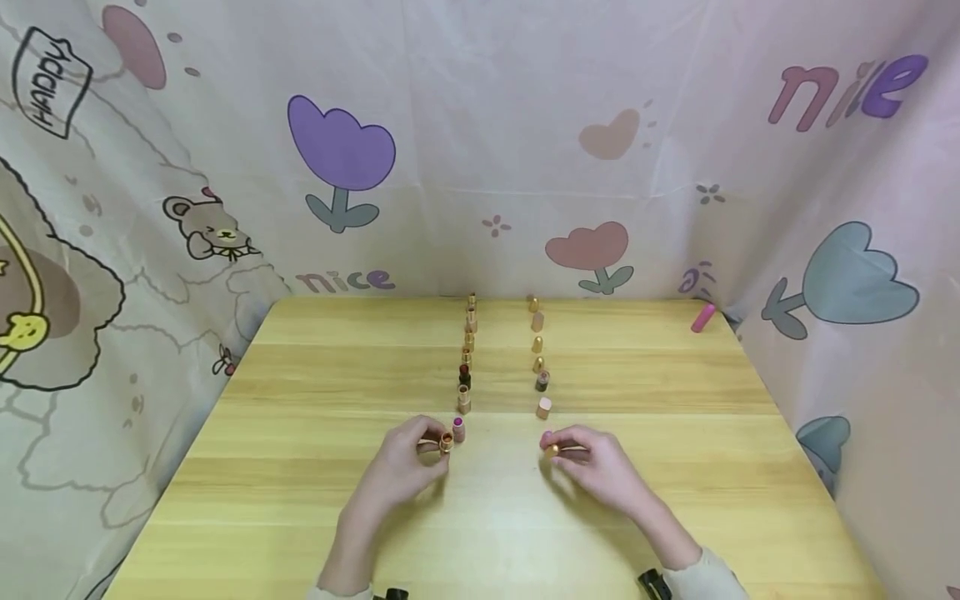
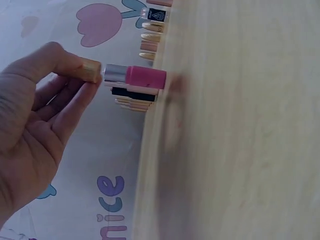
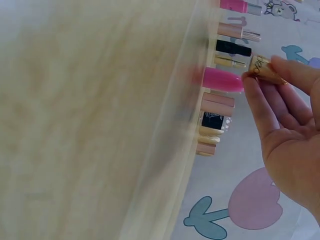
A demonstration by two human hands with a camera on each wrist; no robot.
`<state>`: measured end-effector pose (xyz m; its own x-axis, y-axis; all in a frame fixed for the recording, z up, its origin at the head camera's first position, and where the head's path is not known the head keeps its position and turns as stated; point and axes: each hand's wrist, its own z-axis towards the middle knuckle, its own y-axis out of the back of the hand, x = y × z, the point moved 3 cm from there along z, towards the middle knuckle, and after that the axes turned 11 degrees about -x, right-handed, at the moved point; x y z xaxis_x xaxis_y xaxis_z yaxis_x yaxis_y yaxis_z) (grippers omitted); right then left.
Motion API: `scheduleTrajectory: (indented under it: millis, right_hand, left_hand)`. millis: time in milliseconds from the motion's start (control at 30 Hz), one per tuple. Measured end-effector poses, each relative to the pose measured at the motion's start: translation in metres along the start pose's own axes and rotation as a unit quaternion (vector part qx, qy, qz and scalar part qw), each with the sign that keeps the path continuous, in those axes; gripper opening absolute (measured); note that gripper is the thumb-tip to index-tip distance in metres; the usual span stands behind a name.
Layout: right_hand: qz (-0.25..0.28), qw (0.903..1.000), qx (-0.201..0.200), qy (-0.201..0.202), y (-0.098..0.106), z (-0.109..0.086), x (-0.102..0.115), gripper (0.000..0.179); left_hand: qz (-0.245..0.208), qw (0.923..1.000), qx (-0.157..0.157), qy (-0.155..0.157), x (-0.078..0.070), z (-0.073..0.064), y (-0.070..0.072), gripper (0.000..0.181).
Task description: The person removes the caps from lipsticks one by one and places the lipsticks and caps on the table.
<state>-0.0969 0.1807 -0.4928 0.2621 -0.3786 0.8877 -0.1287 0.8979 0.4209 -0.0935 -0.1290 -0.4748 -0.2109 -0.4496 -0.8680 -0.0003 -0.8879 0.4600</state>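
My left hand [image 1: 405,460] pinches a gold lipstick tube [image 1: 446,443] between thumb and fingers, above the table. Just beyond it stands an uncapped pink lipstick [image 1: 458,430], which shows pink with a silver collar in the left wrist view. On the other side my right hand [image 1: 600,467] pinches a gold lipstick cap [image 3: 265,70] by thumb and fingertips, its dark lettering visible in the right wrist view. A bright pink cap [image 3: 222,80] stands on the table close to those fingertips. In the head view the right fingers partly hide it.
A row of uncapped lipstick tubes [image 1: 464,400] runs toward the back on the left. Facing it on the right is a row of caps [image 1: 543,407], gold, pinkish and dark. One pink tube [image 1: 702,318] lies at the far right corner. Printed curtains [image 1: 480,125] surround the wooden table [image 1: 300,500].
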Motion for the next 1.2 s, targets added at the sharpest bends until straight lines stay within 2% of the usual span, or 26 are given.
scheduleTrajectory:
  millis: [133,267,400,633,867,1067,1200]
  right_hand:
    - [-0.030,0.9990,0.028,-0.019,0.001,-0.001,-0.004,0.026]
    - [-0.057,0.9957,0.062,-0.038,-0.001,-0.001,-0.007,0.022]
    - [-0.068,0.9938,0.080,-0.035,-0.002,0.000,-0.008,0.020]
    - [-0.081,0.9905,0.105,-0.036,-0.003,0.002,-0.010,0.019]
    - [-0.078,0.9889,0.119,-0.043,-0.006,-0.002,-0.012,0.019]
    - [-0.072,0.9889,0.123,-0.041,-0.004,-0.002,-0.011,0.024]
    - [-0.079,0.9885,0.124,-0.036,-0.004,-0.001,-0.011,0.030]
  left_hand:
    - [0.018,0.9984,0.038,0.038,0.006,0.001,-0.006,0.029]
    - [0.022,0.9958,0.071,0.053,0.013,-0.001,-0.010,0.025]
    - [0.027,0.9940,0.090,0.056,0.017,0.000,-0.012,0.021]
    - [0.070,0.9919,0.103,0.024,0.017,0.003,-0.013,0.020]
    - [0.077,0.9909,0.109,0.020,0.020,-0.001,-0.014,0.021]
    - [0.081,0.9916,0.100,0.014,0.022,0.001,-0.015,0.020]
    - [0.072,0.9922,0.100,0.021,0.023,0.003,-0.014,0.021]
